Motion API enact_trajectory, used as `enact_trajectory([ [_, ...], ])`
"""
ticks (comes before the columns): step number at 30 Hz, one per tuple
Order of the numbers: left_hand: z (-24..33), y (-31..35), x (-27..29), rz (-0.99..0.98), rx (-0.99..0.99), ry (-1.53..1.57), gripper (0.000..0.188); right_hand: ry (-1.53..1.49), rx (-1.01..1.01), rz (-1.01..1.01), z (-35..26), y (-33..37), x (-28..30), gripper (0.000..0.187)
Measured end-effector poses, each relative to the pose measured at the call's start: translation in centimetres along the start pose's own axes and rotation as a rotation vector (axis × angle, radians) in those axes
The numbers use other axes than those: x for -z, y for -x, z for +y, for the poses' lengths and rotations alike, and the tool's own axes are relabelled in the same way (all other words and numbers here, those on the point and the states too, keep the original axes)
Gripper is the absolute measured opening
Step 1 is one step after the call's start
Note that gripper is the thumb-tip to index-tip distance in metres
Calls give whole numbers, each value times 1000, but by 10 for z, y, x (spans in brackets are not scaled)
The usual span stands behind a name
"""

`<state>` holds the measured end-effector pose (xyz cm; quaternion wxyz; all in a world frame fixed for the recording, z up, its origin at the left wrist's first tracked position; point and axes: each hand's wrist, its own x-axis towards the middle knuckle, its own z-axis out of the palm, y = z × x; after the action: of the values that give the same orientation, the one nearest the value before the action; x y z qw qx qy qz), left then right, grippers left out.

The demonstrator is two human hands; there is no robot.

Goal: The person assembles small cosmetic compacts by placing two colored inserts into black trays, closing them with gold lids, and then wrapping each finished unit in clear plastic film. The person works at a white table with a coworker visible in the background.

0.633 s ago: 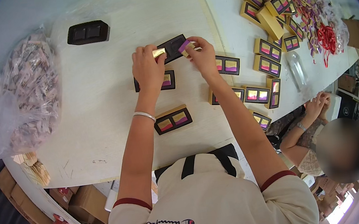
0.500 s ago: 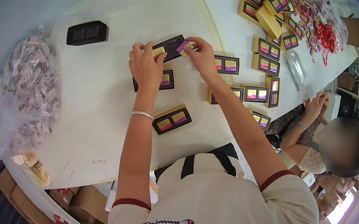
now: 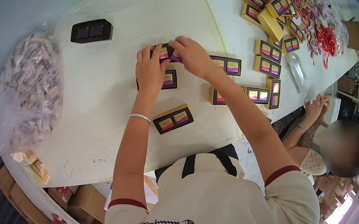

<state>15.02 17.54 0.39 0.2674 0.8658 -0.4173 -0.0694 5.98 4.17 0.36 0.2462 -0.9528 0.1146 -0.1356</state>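
While both hands work at the middle of the white table (image 3: 101, 136), lots of things sit around them. Far to the left lies a big clear bag (image 3: 23, 96) full of small wrapped sweets. Next comes an empty dark tray (image 3: 91, 31) with two holes, well apart from the hands.

Then comes the left hand (image 3: 150, 70). Its fingers are bent and pinch the left end of a small dark box (image 3: 166, 53) with a pink piece and a purple piece inside. The right hand (image 3: 193, 55) pinches the right end of the same box, fingers curled close. The box sits just above the table, between the two hands.

Under the left hand lies another filled box (image 3: 169, 79). Nearer the person rests a gold-edged box (image 3: 172, 118).

To the right are more filled boxes (image 3: 267, 57) and a pile of red ribbons (image 3: 326, 40). Another person's hands (image 3: 317, 106) rest at the table edge.

I think the little pieces could pop out if the fingers squeeze too hard or tip the box. The hands could also bump the box lying right below them and push it crooked.
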Motion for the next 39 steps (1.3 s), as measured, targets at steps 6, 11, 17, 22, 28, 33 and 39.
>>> enact_trajectory([
  [6, -7, 3, 6, -33, -99, -63, 43, 9, -23, 145, -11, 23, -1, 24],
  [11, -15, 3, 5, -15, -242, -159, 36, -34, 7, 145, 5, 27, -11, 23],
  [17, -22, 0, 3, -84, -190, -36, 31, -297, -222, 78, 10, 17, -8, 21],
  [22, -29, -8, -4, -29, -48, 164, 24, -471, -402, 55, 15, 11, -13, 20],
  [28, -29, -30, -13, -105, 236, 353, 18, -473, -496, -77, 29, 5, -12, 31],
  [33, -45, -51, -16, -430, 455, 668, 22, -616, -607, -158, 34, -2, -16, 32],
  [39, -47, -50, -25, -309, 293, 421, 25, -593, -572, -154, 38, -4, -19, 27],
])
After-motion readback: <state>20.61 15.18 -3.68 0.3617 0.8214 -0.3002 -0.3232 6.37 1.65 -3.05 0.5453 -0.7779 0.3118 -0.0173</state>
